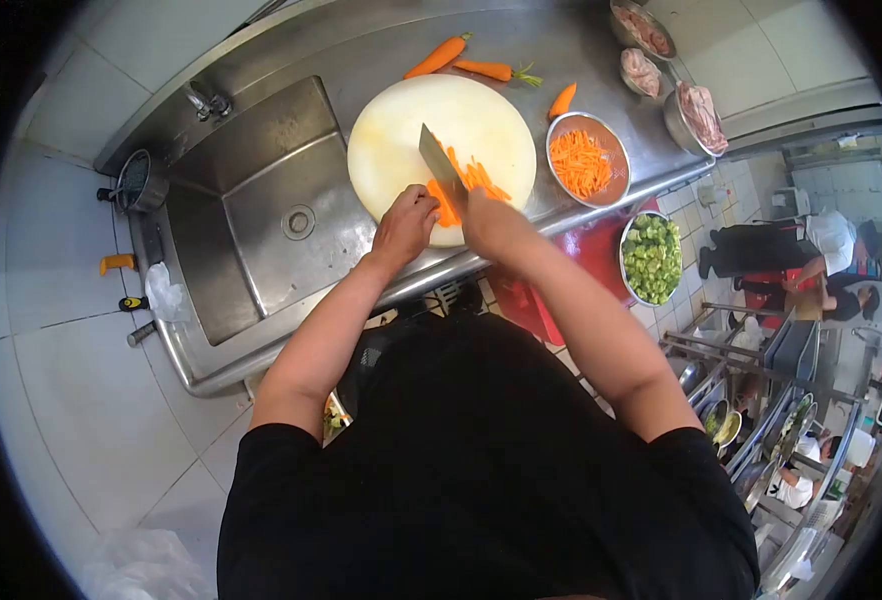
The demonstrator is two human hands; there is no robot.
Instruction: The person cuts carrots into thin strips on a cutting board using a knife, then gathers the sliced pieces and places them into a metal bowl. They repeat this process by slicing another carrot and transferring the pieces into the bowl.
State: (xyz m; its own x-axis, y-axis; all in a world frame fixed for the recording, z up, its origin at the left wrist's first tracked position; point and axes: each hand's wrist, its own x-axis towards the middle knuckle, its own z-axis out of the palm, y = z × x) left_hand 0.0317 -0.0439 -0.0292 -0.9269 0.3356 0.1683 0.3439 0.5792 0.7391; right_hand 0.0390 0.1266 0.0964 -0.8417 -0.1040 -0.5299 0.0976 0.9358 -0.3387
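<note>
A round white cutting board (391, 130) lies on the steel counter. In my right hand (493, 224) is a broad-bladed kitchen knife (439, 165), its blade pointing away from me over the board. My left hand (404, 228) has its fingers curled against the cut carrot (445, 208) at the board's near side, just left of the blade. To the right of the knife, carrot sticks (483, 180) are scattered on the board. The fingers of my right hand are wrapped round the handle, which they hide.
A bowl of carrot strips (581, 165) stands right of the board, with a bowl of chopped green vegetable (651, 258) nearer me. Whole carrots (439, 56) lie behind. Bowls of raw meat (699, 115) stand far right; a sink (261, 215) is left. Other people (829, 243) are farther right.
</note>
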